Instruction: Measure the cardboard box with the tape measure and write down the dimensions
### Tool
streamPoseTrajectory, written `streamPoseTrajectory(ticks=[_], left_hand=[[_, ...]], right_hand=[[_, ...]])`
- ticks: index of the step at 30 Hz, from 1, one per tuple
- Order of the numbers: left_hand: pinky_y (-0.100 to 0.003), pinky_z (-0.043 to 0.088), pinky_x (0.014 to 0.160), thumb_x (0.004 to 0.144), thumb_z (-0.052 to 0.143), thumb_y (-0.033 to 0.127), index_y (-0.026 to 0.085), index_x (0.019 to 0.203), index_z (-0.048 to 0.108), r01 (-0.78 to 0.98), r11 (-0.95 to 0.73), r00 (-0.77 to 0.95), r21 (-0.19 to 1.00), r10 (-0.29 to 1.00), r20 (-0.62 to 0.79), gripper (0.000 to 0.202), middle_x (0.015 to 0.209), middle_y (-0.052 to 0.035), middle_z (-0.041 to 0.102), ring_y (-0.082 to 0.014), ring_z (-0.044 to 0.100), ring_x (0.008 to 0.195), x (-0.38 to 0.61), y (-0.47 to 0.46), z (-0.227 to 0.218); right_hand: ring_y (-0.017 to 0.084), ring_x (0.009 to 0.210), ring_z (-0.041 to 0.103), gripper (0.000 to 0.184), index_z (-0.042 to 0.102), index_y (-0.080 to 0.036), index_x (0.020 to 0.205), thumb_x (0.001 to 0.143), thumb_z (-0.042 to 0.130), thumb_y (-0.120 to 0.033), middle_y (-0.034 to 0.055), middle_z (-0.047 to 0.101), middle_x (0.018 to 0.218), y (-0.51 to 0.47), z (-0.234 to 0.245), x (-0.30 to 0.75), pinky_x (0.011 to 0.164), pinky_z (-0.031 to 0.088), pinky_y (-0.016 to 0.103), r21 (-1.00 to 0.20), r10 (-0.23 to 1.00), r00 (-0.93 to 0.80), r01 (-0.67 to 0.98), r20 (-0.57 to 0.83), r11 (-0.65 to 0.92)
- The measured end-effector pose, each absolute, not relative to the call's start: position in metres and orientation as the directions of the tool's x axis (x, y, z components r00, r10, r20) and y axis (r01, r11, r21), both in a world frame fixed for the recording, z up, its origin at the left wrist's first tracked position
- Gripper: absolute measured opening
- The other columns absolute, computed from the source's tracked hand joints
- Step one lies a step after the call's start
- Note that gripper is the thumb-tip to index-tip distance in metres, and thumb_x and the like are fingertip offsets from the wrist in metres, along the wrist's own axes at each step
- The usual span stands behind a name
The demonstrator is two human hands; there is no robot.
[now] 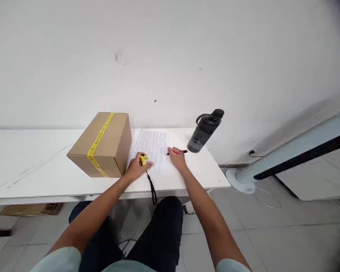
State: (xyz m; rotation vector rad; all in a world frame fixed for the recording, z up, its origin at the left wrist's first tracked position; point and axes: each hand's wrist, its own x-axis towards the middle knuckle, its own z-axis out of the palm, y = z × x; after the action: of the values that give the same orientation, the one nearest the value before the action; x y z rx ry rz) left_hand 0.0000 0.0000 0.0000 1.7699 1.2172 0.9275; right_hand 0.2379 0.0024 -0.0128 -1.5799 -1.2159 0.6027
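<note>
Reading the middle of the view as the clock's centre, there is one desk [39, 162] with five things on or over it: one cardboard box [116, 128] at nine o'clock, one written sheet [151, 140] at eight, one tape measure [144, 159] between seven and eight, one pen [184, 152] between four and five, and one bottle [201, 136] at three. Whether more sheets lie beneath cannot be told. The box shows one yellow strip [99, 139]; the tape measure, one black strap [152, 187]. Beyond the desk stands one pale post [245, 181] at four.
</note>
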Motion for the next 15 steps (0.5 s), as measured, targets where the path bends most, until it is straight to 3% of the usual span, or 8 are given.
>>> streamPoseTrajectory(ticks=[9,15], left_hand=[[-0.029,0.045,0.073,0.076,0.074,0.053,0.025,0.11,0.053,0.4,-0.245,0.302,0.883,0.945,0.125,0.048,0.086,0.002,0.062,-0.0157,0.057,0.076,0.0,0.0068,-0.0053],[-0.028,0.044,0.069,0.076,0.075,0.053,0.025,0.109,0.054,0.419,-0.244,0.297,0.875,0.947,0.122,0.048,0.082,0.0025,0.06,-0.0153,0.056,0.073,-0.0009,0.006,-0.0052]], right_hand=[[0.021,0.071,0.056,0.037,0.051,-0.024,0.057,0.084,0.053,-0.05,-0.0001,0.062,0.065,0.0058,-0.0169,0.2402,0.068,0.039,0.032,-0.924,0.928,0.347,0.382,0.133,-0.01],[0.019,0.064,0.05,0.037,0.048,-0.024,0.055,0.082,0.055,-0.049,-0.0016,0.054,0.058,0.0029,-0.0148,0.2397,0.063,0.036,0.031,-0.927,0.933,0.339,0.375,0.118,-0.019]])
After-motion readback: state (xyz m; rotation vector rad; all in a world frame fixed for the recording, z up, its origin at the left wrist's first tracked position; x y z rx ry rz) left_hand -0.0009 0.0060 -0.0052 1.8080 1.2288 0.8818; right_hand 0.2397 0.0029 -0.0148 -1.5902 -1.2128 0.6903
